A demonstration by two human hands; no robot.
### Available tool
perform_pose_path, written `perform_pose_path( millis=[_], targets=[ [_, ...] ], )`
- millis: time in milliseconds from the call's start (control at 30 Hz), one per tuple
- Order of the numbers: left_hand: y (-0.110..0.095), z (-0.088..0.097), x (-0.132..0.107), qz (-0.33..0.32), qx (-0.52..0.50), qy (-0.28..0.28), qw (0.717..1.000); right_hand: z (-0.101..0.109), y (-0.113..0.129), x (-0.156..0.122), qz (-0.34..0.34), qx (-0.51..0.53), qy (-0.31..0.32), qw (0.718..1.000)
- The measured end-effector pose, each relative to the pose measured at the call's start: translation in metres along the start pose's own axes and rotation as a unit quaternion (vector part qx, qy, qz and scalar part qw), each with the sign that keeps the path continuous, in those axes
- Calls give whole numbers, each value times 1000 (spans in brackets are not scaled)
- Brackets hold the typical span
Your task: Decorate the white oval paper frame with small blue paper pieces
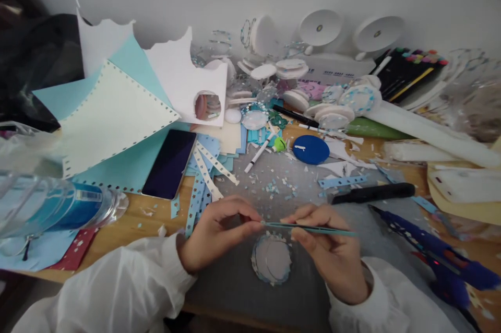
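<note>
My right hand [331, 252] grips teal tweezers [313, 228] that point left. Their tips meet the pinched thumb and forefinger of my left hand [219, 231]. Whatever sits between those fingertips is too small to make out. Just below both hands a round clear disc with a ragged pale-blue paper rim [271, 260] lies on the grey cutting mat [242, 281]. Both wrists wear white sleeves.
A black phone [170, 163] lies on blue and cream paper sheets [113, 124] at left. Paper strips, a white marker [258, 153], a blue disc [311, 149], a black knife [371, 193] and a blue glue gun [434, 249] surround the mat. Clear containers [50, 207] stand far left.
</note>
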State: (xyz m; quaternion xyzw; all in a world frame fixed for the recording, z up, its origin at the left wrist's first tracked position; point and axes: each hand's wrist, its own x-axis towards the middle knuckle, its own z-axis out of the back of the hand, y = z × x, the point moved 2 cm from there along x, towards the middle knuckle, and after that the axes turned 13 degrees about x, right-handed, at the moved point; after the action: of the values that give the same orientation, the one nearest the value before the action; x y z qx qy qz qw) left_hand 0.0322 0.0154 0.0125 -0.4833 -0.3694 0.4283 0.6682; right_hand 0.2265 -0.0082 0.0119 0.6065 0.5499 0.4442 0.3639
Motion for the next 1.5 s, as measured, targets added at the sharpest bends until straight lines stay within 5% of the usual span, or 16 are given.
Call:
perform_pose_path(
  millis=[333, 500, 833, 1500],
  targets=[
    [2, 1, 3, 30, -115, 11, 993, 3, -10, 3, -73, 3, -41, 996],
    [2, -3, 1, 87, -169, 88, 978, 11, -13, 4, -62, 29, -71, 995],
    [5, -14, -8, 59, -105, 219, 968, 7, -8, -1, -77, 55, -20, 995],
    [3, -13, -6, 47, -101, 226, 968, 5, -5, -3, -83, 35, -19, 996]
  ],
)
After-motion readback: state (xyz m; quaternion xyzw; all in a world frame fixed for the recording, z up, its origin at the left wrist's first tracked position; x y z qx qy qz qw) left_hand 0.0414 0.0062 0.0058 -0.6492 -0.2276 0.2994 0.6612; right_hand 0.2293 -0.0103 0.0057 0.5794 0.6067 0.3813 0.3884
